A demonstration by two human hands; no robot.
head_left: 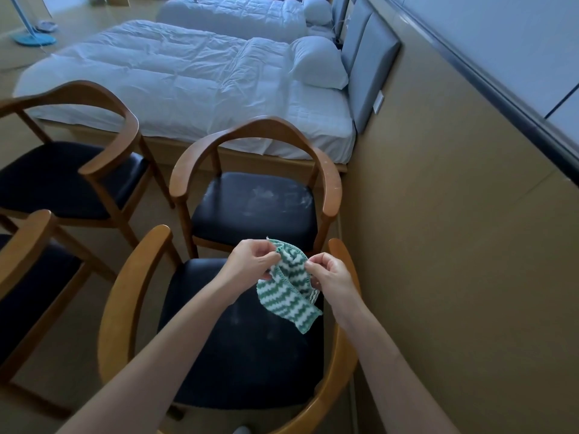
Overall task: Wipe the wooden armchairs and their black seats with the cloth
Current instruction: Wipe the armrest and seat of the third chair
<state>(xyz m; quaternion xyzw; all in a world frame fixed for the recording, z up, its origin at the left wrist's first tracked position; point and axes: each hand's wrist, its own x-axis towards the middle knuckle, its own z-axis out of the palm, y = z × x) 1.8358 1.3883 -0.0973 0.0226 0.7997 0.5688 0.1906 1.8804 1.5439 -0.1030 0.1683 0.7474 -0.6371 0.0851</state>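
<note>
Above the nearest armchair (125, 292) and its black seat (244, 355), the left hand (250, 261) and right hand (329, 274) each pinch an upper edge of the striped cloth (288, 289). It hangs between both hands, probably being opened for wiping. Directly beyond this armchair, the 2nd armchair (332, 183) shows pale smears on its seat. Farther beyond stands a bed (188, 83).

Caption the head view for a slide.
Left hand and right hand pinch the green-striped cloth over the nearest wooden armchair's black seat.
</note>
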